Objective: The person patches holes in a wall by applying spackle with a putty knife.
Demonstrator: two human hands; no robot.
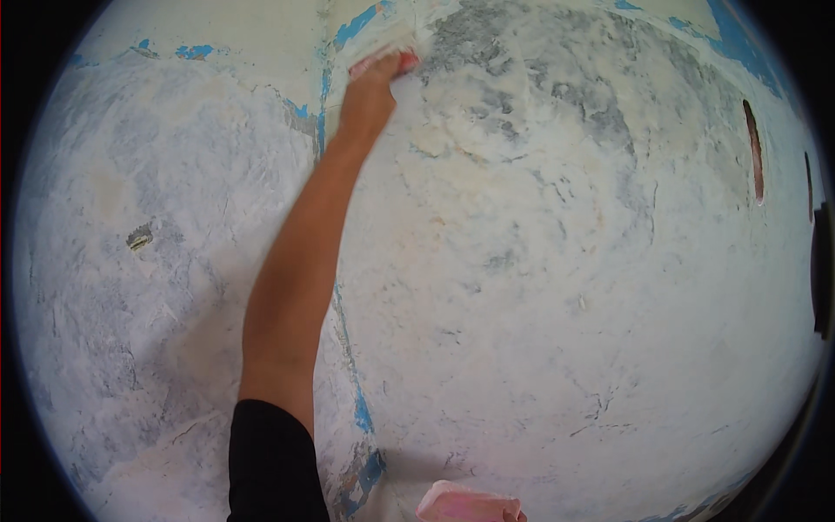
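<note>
So the left hand (370, 91) is stretched way up the patchy white wall (539, 287), grip closed around a pink sanding block (383, 59) pressed against it. Right hand isn't visible; another pink block (465, 505) sits at the bottom edge.

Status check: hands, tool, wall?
Left hand gripping pink-handled scraper, pressed high on white patched wall. Right hand not clearly visible; pink object at bottom edge. Nothing blocking.

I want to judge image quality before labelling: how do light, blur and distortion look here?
Head view: light is soft and even on the patchy white wall, with no glare; fisheye bending curves the blue paint seam and leaves black corners; the raised hand and its pink tool look slightly smeared.
</note>
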